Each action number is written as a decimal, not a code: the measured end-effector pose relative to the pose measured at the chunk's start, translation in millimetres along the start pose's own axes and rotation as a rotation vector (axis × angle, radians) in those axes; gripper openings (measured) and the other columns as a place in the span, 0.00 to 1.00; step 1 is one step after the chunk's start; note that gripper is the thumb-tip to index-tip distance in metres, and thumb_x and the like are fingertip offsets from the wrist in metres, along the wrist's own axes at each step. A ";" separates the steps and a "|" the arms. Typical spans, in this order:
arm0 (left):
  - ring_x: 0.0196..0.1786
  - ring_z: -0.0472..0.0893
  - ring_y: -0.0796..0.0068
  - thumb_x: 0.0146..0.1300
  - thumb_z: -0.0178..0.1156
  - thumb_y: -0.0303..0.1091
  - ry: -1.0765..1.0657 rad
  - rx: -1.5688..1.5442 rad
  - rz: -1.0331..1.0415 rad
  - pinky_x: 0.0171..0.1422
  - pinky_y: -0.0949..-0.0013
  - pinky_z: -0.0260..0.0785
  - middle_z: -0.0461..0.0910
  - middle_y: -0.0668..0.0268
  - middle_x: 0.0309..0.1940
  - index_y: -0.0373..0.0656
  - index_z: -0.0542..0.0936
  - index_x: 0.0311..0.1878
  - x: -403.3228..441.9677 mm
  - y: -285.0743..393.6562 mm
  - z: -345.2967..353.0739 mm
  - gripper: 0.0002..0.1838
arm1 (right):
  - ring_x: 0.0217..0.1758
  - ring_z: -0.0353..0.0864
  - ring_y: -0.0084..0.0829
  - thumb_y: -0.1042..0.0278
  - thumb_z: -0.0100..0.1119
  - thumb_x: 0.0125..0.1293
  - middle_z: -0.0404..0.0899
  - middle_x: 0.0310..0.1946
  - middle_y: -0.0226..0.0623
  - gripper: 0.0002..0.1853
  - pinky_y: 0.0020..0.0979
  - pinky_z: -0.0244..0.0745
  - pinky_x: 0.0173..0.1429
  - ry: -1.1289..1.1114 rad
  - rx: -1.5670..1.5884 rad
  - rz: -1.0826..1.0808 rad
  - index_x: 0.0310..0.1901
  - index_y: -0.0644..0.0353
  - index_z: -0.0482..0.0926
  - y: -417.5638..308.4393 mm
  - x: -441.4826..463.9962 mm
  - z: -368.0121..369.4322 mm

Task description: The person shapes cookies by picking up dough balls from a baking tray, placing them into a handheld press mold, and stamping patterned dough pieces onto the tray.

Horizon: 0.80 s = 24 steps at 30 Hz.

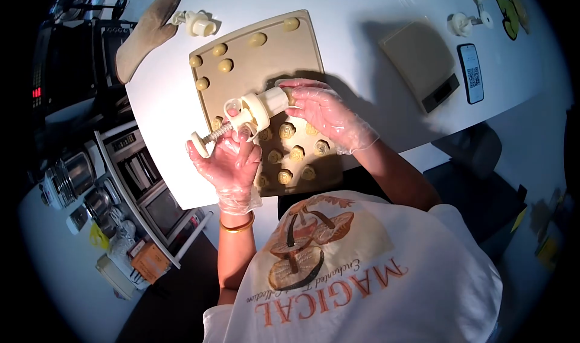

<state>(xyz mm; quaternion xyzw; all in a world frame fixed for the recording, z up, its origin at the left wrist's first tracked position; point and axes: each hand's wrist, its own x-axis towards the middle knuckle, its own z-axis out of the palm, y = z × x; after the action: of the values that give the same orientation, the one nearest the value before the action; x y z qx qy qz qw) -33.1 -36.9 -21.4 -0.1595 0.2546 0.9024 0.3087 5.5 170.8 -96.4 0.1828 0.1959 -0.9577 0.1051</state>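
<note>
My left hand (pixel 232 159), in a clear plastic glove, grips a cream plunger-type mooncake press (pixel 257 113) by its ring handles. The press lies tilted, its spring and round knob toward my left, its barrel toward my right. At the barrel's mouth my gloved right hand (pixel 323 110) has its fingers curled around a tan dough piece (pixel 289 96), mostly hidden by them. Below is a beige baking tray (pixel 278 59). Several smooth dough balls (pixel 258 39) sit on its far part; several pattern-stamped pieces (pixel 287 130) lie on the near part.
An oven mitt (pixel 148 38) and another press (pixel 199 24) lie beyond the tray's left. On the right are a kitchen scale (pixel 420 62), a phone (pixel 470 72) and more press parts (pixel 462 24). A shelf cart (pixel 145 180) stands left of the table.
</note>
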 end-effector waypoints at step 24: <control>0.17 0.61 0.77 0.60 0.48 0.70 -0.086 -0.124 -0.104 0.34 0.63 0.65 0.75 0.68 0.36 0.40 0.65 0.65 -11.7 11.1 -42.9 0.43 | 0.48 0.75 0.19 0.75 0.58 0.64 0.78 0.45 0.32 0.19 0.23 0.70 0.55 0.183 -0.495 -0.173 0.57 0.69 0.75 28.5 -24.2 38.1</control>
<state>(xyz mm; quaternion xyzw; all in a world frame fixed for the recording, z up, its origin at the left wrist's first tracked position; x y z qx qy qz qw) -25.7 -74.0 -47.3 -0.1523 0.1759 0.9054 0.3553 23.5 132.6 -63.9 0.2200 0.4476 -0.8655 0.0463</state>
